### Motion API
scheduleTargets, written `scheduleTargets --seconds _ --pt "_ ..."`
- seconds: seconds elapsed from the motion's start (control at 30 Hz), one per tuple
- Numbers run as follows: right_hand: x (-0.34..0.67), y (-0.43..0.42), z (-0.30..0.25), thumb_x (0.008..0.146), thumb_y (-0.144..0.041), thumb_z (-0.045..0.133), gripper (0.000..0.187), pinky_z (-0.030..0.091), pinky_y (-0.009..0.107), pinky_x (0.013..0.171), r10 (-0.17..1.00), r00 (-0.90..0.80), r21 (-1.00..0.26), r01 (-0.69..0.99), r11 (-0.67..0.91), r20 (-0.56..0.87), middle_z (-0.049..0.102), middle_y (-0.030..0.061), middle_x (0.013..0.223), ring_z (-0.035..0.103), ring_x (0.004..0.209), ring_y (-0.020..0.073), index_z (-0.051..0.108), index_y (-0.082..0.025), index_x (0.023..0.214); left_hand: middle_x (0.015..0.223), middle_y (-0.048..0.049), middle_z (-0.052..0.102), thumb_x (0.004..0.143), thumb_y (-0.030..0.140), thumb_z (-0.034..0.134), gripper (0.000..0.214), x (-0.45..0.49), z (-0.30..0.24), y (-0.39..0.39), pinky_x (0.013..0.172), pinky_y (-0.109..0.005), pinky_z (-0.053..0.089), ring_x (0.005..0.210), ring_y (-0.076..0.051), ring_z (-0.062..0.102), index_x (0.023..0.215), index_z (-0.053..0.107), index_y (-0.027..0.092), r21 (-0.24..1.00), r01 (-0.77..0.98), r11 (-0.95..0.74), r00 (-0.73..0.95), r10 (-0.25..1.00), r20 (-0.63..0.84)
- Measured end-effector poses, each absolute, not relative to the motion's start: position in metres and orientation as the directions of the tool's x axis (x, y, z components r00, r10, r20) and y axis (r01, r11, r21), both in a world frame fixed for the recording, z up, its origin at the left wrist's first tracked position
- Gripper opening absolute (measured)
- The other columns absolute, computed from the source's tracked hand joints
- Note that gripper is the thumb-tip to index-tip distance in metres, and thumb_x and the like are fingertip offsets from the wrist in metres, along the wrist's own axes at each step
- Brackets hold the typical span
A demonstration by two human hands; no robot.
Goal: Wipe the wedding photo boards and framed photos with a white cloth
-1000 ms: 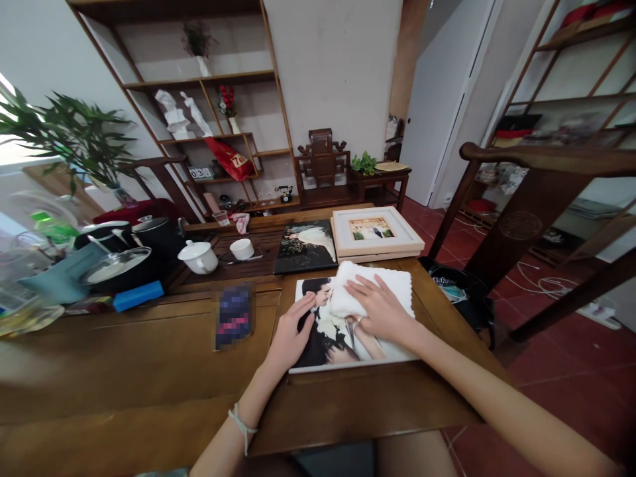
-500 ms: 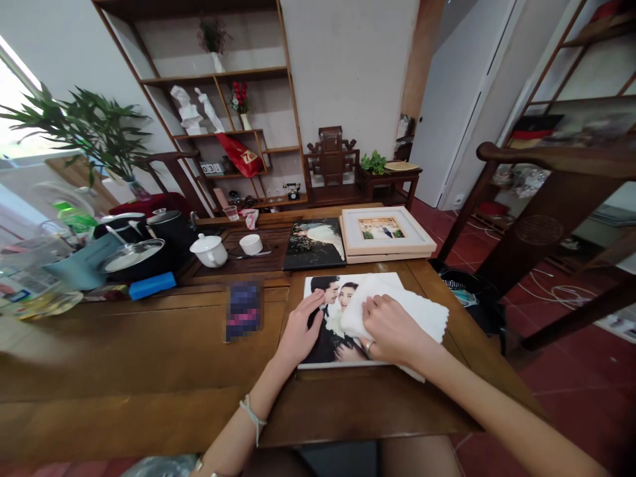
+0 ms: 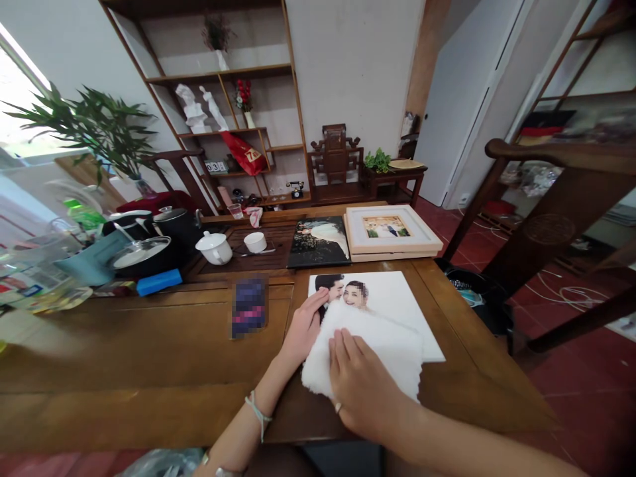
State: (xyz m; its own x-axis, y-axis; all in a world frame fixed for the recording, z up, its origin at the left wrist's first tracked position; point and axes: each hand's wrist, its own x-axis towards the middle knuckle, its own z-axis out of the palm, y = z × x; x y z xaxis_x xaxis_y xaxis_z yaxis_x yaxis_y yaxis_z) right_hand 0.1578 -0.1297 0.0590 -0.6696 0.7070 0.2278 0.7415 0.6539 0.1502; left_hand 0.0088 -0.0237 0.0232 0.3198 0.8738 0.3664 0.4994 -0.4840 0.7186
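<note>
A photo panel (image 3: 417, 311) with a printed couple lies flat on the wooden table. My left hand (image 3: 301, 326) rests on its left side, fingers stretched out and holding nothing. A white fluffy cloth (image 3: 382, 338) covers the lower left of the panel and hangs past its near edge. On that cloth presses my right hand (image 3: 360, 384), its fingers together and slightly bent, with a ring on one finger. The cloth hides much of the picture's lower part.
Behind the panel are a dark photo panel (image 3: 319, 242) and a pale wooden picture frame (image 3: 417, 248). A pixelated flat object (image 3: 248, 308) lies to the left. Farther left stand a white lidded pot (image 3: 214, 248), a white cup (image 3: 255, 242) and a blue box (image 3: 159, 283).
My right hand has moved the cloth left and toward me, from the panel's right part to its lower left. The panel's right side is now uncovered. My left hand stays put.
</note>
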Motion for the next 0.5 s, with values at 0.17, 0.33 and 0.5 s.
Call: scheduleTargets --seconds 0.17,0.33,0.5 --pt "0.180 -0.097 0.077 0.078 -0.026 0.059 0.057 0.044 0.045 0.093 0.797 -0.575 0.103 0.818 0.566 0.184 0.058 0.0302 0.124 0.054 0.114 0.0368 0.054 0.005 0.126 0.138 -0.0053 0.055 0.080 0.005 0.036 0.052 0.008 0.019 -0.023 0.116 -0.041 0.030 0.131 -0.019 0.047 0.123 0.063 0.018 0.742 0.463 -0.485 0.316 0.872 0.373" --pt "0.175 -0.068 0.089 0.078 -0.025 0.060 0.048 0.047 0.046 0.083 0.878 -0.476 0.156 0.872 0.463 0.057 0.061 0.0328 0.115 0.058 0.105 0.0384 0.061 0.005 0.116 0.139 -0.0059 0.053 0.077 0.002 0.036 0.058 0.007 0.017 -0.024 0.117 -0.044 0.027 0.133 -0.019 0.045 0.126 0.061 0.018 0.742 0.448 -0.499 0.329 0.864 0.382" --pt "0.166 -0.088 0.077 0.076 -0.022 0.061 0.059 0.040 0.051 0.096 0.782 -0.610 0.308 0.774 0.553 0.128 0.054 0.0356 0.126 0.053 0.115 0.0427 0.054 0.011 0.124 0.140 -0.0069 0.052 0.079 0.004 0.035 0.056 0.006 0.019 -0.024 0.117 -0.043 0.028 0.133 -0.019 0.044 0.128 0.059 0.017 0.729 0.457 -0.510 0.352 0.856 0.378"
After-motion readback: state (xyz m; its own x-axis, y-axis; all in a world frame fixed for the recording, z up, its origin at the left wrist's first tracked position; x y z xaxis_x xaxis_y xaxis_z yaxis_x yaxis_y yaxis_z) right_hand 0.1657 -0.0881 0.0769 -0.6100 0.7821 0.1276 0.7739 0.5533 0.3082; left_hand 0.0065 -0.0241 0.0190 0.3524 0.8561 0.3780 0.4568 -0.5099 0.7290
